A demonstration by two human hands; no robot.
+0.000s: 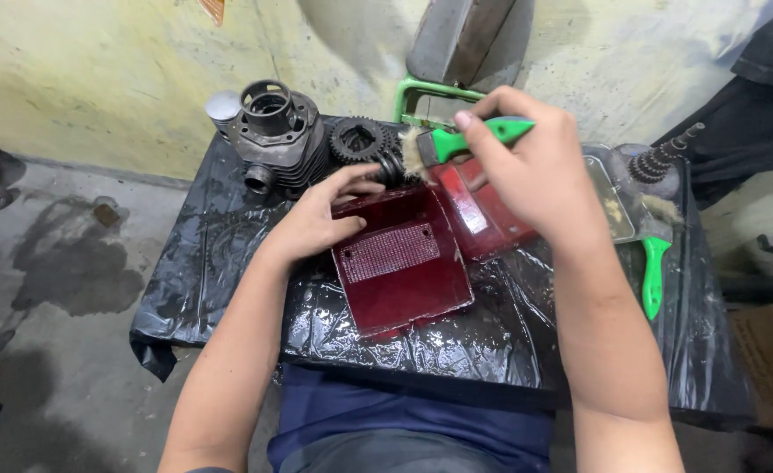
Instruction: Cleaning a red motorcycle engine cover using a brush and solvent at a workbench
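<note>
Plastic sheeting [229,263], black, glossy and wrinkled, wraps the desk and shines wet in its folds. On it lies a dark red translucent lens cover [401,263], a flat rectangular shell with a finely ribbed panel in its middle and a small hole near one corner; a second, brighter red piece [483,210] lies just beside it, partly under the right wrist. The left hand [316,219] rests flat on the cover's upper left edge, fingers stretched towards a small black toothed part [393,166], its grip closed on nothing. The right hand [527,166] has its grip wrapped round the smooth green plastic handle of a brush [456,140], whose pale, frayed bristles touch that toothed part at the cover's far edge.

Behind stand a grey cast-metal engine cylinder [277,140] with stacked cooling fins and a round bore, a shiny metal cap [223,107] at its left, and a dark steel gear [358,140] with even teeth. To the right lie a stepped, ridged gear shaft [662,158], a scratched metal tray [614,201] and another green-handled brush [653,271]. The wall [98,70] is rough, stained yellowish plaster; the concrete floor [54,280] shows dark oily patches.
</note>
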